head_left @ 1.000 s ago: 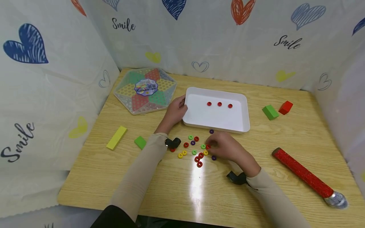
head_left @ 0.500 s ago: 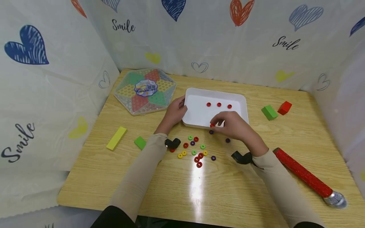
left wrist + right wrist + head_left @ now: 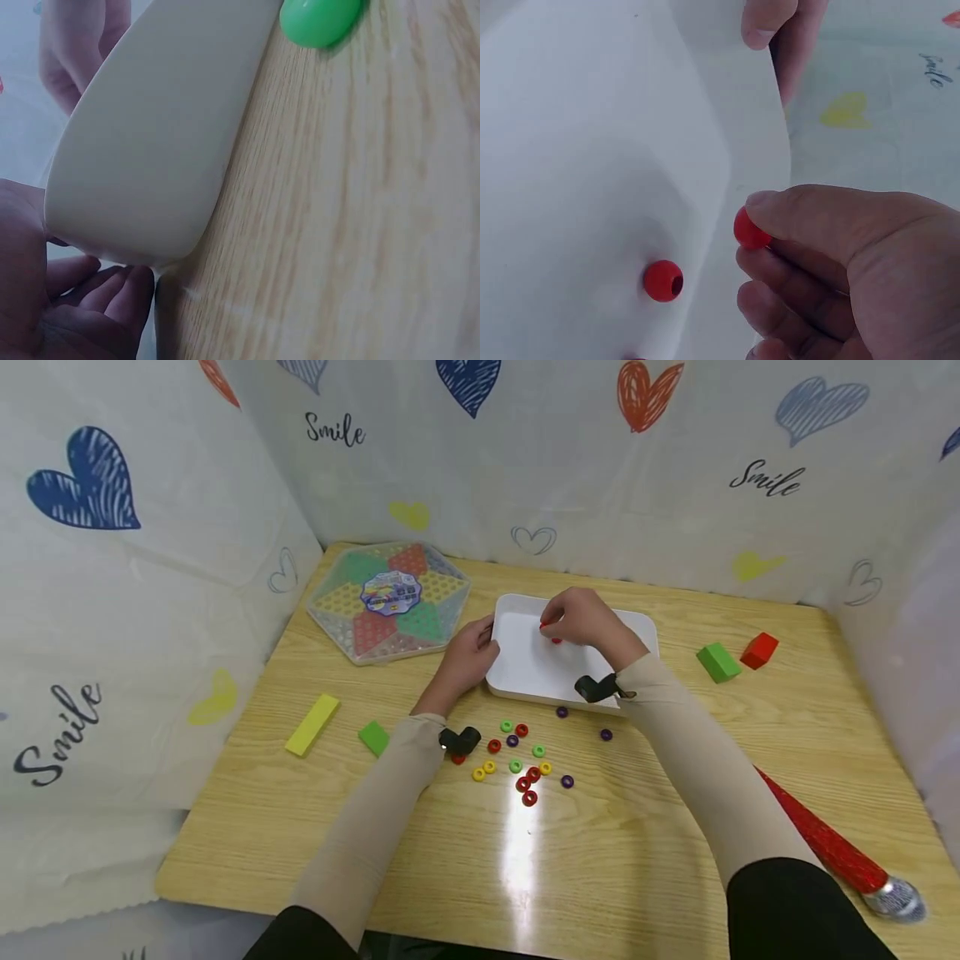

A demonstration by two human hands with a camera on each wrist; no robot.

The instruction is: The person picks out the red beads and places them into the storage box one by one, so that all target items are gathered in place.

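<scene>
My right hand [image 3: 583,617] is over the white tray [image 3: 525,672] and pinches a red bead [image 3: 748,229] between thumb and fingertips. Below it, another red bead [image 3: 663,281] lies on the tray floor, and part of one more shows at the bottom edge of the right wrist view. The hand hides the rest of that row in the head view. At the tray's left end my left hand [image 3: 467,660] grips the wall, thumb at the rim and fingers outside. In front of the tray lie loose beads: red [image 3: 529,797], yellow [image 3: 478,774], green [image 3: 516,766] and purple [image 3: 567,782].
A hexagonal Chinese checkers box [image 3: 360,610] stands back left. A yellow block [image 3: 312,725] and a green block [image 3: 373,738] lie left. On the right are a green block [image 3: 717,662], a red block [image 3: 759,650] and a red glittery tube [image 3: 832,839], partly behind my right arm.
My right hand has picked up a red bead from the loose group and carried it up and over the tray. My left hand has stayed at the tray's end.
</scene>
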